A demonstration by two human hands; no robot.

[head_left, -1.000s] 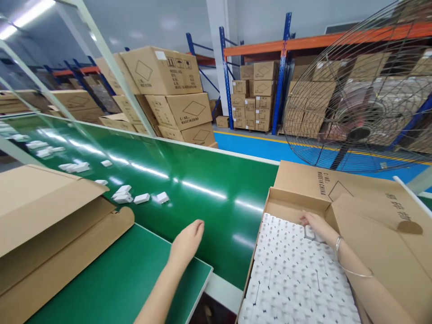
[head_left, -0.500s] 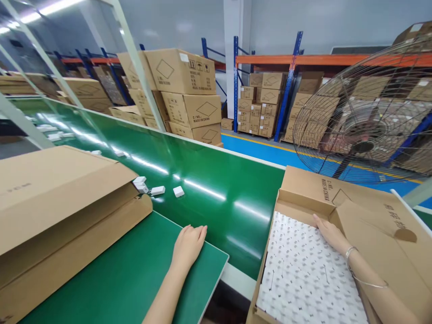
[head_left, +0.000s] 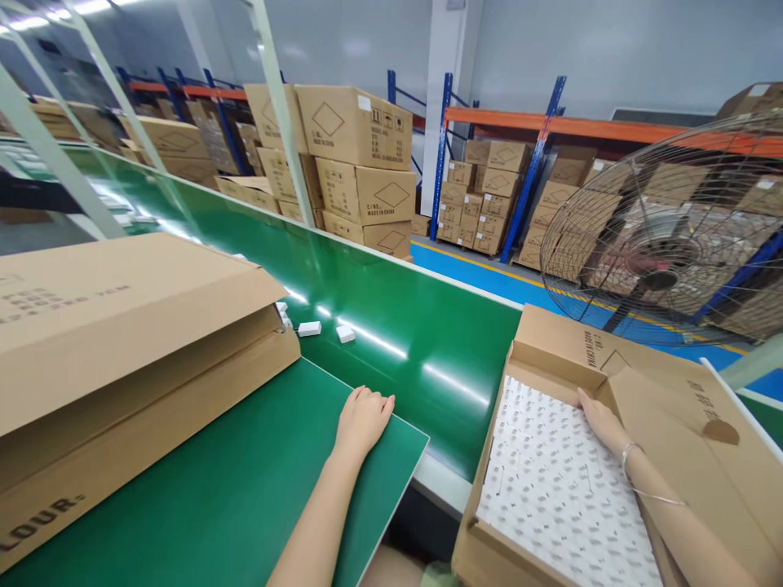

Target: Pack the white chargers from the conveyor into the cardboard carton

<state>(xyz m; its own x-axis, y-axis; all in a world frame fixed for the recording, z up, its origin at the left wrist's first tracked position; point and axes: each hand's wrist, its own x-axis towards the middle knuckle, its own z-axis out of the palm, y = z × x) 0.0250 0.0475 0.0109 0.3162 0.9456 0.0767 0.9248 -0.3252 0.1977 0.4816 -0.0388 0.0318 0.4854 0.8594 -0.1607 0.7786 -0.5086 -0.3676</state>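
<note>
My left hand (head_left: 365,420) rests at the front corner of a green tabletop (head_left: 245,456), its fingers curled down over the edge. An open, shallow cardboard box (head_left: 489,542) stands to the right, holding a tight layer of small white blocks (head_left: 566,489) with grey printing. My right hand (head_left: 603,420) lies along the right side of this layer, fingers stretched toward the far end; some are hidden. Two loose white pieces, like small charger plugs (head_left: 309,328) (head_left: 346,334), lie on the green conveyor belt (head_left: 422,326).
A large cardboard box (head_left: 140,326) with a flap covers the left of the tabletop. Stacked cartons (head_left: 367,196) stand behind the belt. A caged fan (head_left: 661,244) is at the right, before racks (head_left: 532,163) of cartons. A gap separates tabletop and open box.
The view has shifted, so the tabletop, large box and loose white pieces appear farther right. Both hands keep their places, the left on the tabletop edge and the right in the open box.
</note>
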